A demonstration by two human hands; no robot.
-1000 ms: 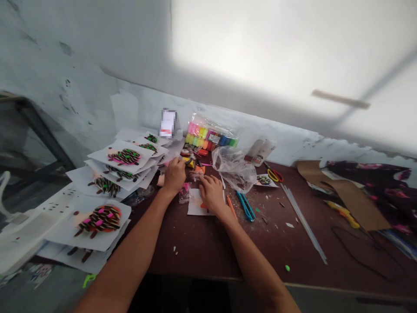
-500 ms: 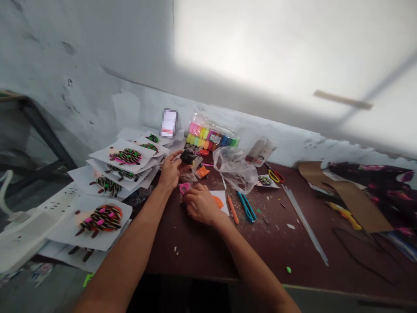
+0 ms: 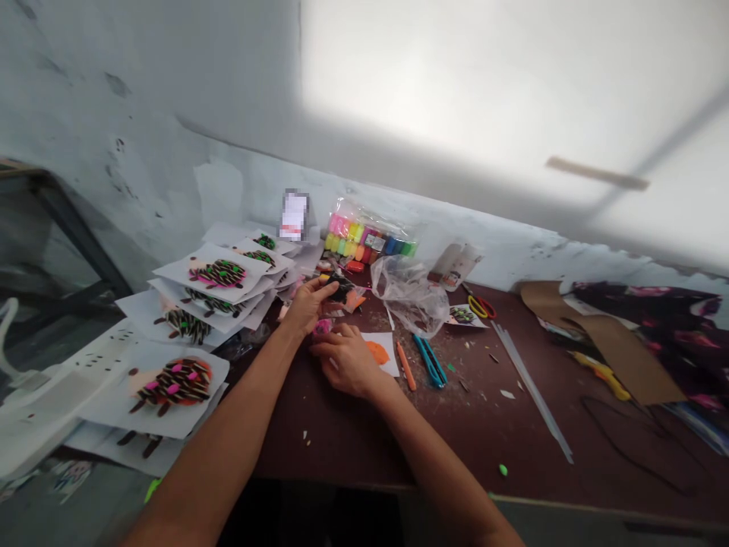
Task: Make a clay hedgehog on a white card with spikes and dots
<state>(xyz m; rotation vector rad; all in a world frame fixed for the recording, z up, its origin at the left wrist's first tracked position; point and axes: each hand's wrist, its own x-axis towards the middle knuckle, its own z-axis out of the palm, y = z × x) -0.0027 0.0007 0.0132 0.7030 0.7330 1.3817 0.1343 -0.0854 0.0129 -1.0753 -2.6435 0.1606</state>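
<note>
Work surface seen from the wearer's head, described from the near edge backward. The dark reddish-brown desk (image 3: 342, 448) bears, close to its front edge at right, a small green lump (image 3: 503, 470). At near left, a white power strip (image 3: 74, 380) lies alongside a sheet (image 3: 208, 406) carrying a hedgehog figure (image 3: 174, 382) with dark spines and pink spots. The right hand (image 3: 347, 361) rests low at the centre with its fingers curled; whether they pinch anything cannot be told. It partly covers a white card (image 3: 389, 365), on which an orange patch (image 3: 377, 352) shows just beside the hand. To the right of the card lie, in order, an orange tool (image 3: 406, 366), a teal tool (image 3: 430, 361) and, well apart from these, long translucent strips (image 3: 532, 391). At the right hand's fingertips, on the far side, is a pink packet (image 3: 322, 327). Slightly farther back, the left hand (image 3: 306, 305) has thumb and fingers together on a black packet (image 3: 340, 288), which lies beyond the right hand and beside an orange packet (image 3: 355, 301). Behind these are a crumpled clear bag (image 3: 410, 296), scissors (image 3: 481, 306) with yellow and red handles, and a pack of coloured clay (image 3: 370, 235) set near the pale wall (image 3: 490, 224).
</note>
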